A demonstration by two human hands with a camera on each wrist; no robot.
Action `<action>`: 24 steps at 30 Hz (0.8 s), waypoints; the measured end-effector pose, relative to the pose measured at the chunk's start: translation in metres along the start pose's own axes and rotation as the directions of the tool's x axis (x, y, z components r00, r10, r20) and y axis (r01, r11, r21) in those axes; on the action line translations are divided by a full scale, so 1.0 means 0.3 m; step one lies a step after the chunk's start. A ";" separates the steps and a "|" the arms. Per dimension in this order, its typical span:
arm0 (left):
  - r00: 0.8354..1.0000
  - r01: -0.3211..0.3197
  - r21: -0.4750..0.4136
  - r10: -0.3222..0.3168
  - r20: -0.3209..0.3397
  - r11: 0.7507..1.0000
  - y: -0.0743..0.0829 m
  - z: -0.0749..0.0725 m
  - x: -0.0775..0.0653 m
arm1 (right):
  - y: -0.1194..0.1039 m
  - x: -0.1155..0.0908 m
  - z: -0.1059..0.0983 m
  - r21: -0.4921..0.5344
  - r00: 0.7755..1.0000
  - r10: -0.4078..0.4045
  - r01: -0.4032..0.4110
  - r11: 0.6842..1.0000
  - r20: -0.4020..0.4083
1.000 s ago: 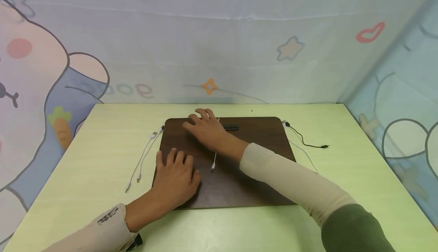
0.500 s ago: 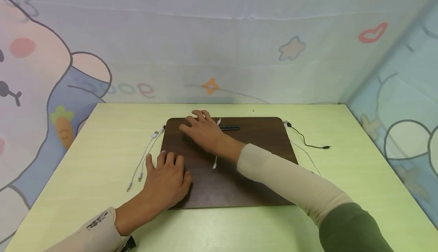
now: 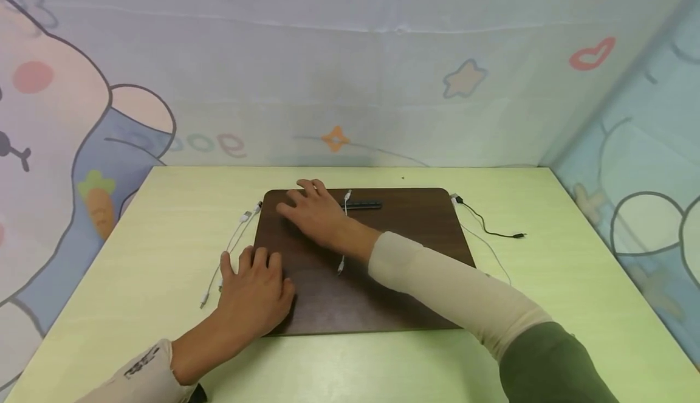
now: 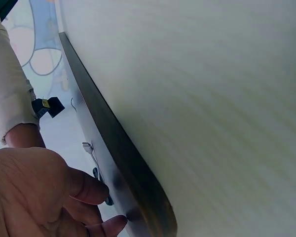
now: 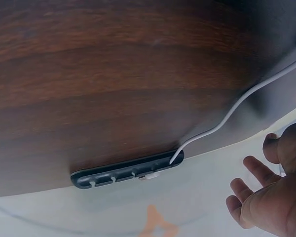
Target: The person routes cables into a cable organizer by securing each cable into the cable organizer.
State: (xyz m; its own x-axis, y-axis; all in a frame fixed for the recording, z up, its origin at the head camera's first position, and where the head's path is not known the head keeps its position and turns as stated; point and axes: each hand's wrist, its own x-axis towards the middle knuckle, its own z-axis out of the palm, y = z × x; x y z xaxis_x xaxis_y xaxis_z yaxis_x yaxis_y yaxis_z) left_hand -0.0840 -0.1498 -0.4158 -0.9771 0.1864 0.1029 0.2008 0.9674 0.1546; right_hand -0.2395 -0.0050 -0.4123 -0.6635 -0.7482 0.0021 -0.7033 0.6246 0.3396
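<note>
A brown wooden board point(image 3: 377, 299) lies on the table. Near its far edge sits a black cable organizer point(image 3: 363, 205) with several slots. One white cable point(image 5: 227, 116) runs through an end slot of the organizer, its plug ends lying on the board in the head view. My right hand point(image 3: 317, 214) hovers left of that cable over the board's far left part, fingers spread and holding nothing. My left hand point(image 3: 253, 290) is at the board's left edge, fingers spread, close to white USB cables point(image 3: 232, 242) on the table; it partly hides one of them. Whether it touches the board, I cannot tell.
Beyond the board's right edge lie a black cable point(image 3: 487, 225) and a white cable point(image 3: 492, 251), the latter partly behind the right sleeve. A printed cloth point(image 3: 350, 87) hangs behind the pale table point(image 3: 355, 366).
Both hands have shifted left. The right hand has moved off the white cable, exposing its far plug and more of the organizer. My left hand has come closer to the cables at left.
</note>
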 end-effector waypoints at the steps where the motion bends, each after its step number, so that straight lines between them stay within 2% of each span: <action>1: 1.000 0.006 0.000 -0.006 0.003 1.000 -0.003 0.001 0.000 | -0.003 0.003 -0.001 0.000 1.000 0.000 0.000 1.000 0.003; 13: 0.998 0.053 -0.023 -0.053 0.031 0.998 -0.039 -0.003 -0.010 | -0.030 0.025 -0.011 0.012 1.000 -0.004 0.004 1.000 0.020; 24: 0.996 0.089 -0.044 -0.088 0.023 0.995 -0.085 -0.001 -0.026 | -0.039 0.032 0.001 -0.010 1.000 -0.012 0.012 1.000 0.005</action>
State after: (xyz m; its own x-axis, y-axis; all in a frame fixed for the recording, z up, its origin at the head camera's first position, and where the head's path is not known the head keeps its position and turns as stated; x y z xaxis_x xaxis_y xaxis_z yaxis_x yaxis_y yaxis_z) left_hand -0.0814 -0.1759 -0.4204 -0.9923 0.1043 0.0667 0.1160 0.9716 0.2062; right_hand -0.2378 -0.0193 -0.4164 -0.6562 -0.7545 -0.0069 -0.7087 0.6131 0.3491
